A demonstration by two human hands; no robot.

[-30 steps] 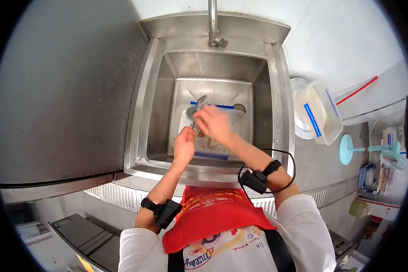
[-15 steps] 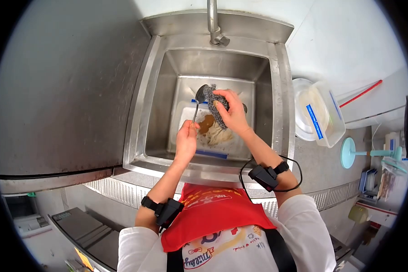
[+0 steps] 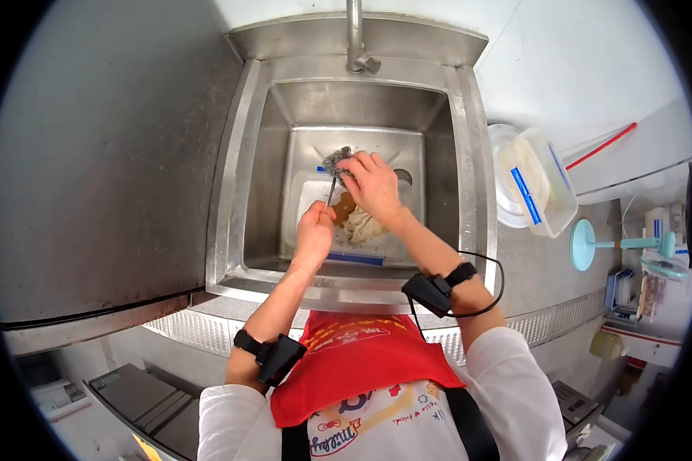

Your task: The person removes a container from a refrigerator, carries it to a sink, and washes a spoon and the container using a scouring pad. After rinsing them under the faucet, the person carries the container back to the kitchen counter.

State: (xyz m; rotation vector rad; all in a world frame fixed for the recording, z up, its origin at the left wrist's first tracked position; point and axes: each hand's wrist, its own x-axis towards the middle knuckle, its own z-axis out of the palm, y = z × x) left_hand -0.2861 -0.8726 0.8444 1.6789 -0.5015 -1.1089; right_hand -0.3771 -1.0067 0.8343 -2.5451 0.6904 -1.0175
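Note:
My left hand (image 3: 315, 230) is closed around the handle of a metal spoon (image 3: 331, 192), which points away from me over the sink (image 3: 436, 177). In my right hand (image 3: 374, 187) is a grey steel-wool scrubber (image 3: 334, 161), pressed against the spoon's head and covering most of it. Below both hands, a translucent plastic tub (image 3: 309, 196) with blue tape strips lies in the sink. Inside it are a pale, crumpled cloth-like thing (image 3: 363, 227) and a flat brown piece (image 3: 345, 207) whose kind I cannot make out.
A faucet (image 3: 354, 38) rises at the sink's back edge. To the right stand a clear plastic container (image 3: 563, 207) with blue tape, a red stick (image 3: 603, 146) and a teal round-ended object (image 3: 582, 244). A large metal panel (image 3: 115, 169) borders the left side.
My right hand has moved left and slightly up with the scrubber, which now covers the spoon's bowl that showed before. The whole view has shifted slightly.

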